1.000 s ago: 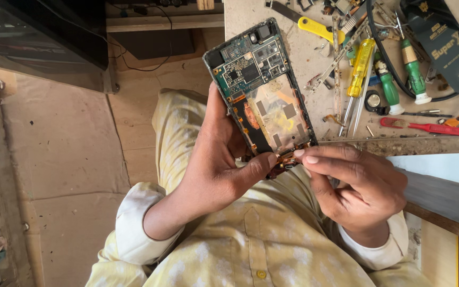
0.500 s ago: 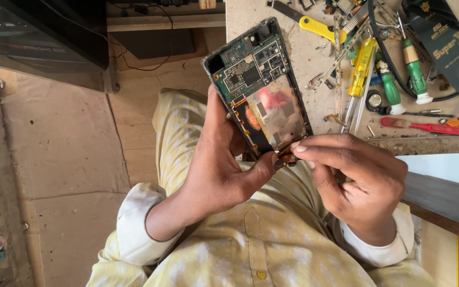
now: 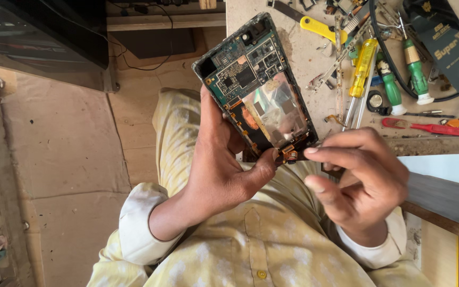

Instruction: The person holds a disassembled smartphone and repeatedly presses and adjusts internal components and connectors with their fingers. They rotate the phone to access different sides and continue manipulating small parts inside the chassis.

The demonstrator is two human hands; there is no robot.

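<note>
Nearest the camera, a pale yellow patterned shirt (image 3: 251, 250) with white cuffs fills the lower frame; the person appears to be seated, with the work held above the lap. The left hand (image 3: 216, 170) is wrapped around the lower edge of an opened smartphone (image 3: 256, 87), thumb pressed at the bottom corner and fingers behind, so that the exposed side is kept facing up and steady. The right hand (image 3: 359, 180) is held just beside the phone's lower end, fingers curled and loosely pinched, index tip touching or nearly touching the small orange flex connector (image 3: 289, 154) there; whether anything is gripped between the fingertips cannot be told. The phone is tilted, back cover off, green circuit board (image 3: 243, 66) at its far end and a shiny metal plate in the middle. Beyond it, a worn workbench (image 3: 293, 58) is seen, with a yellow-handled screwdriver (image 3: 363, 66), two green-handled screwdrivers (image 3: 402, 72) and a red-handled tool (image 3: 436, 127) laid within reach of the right hand. A bare floor lies to the left.
</note>
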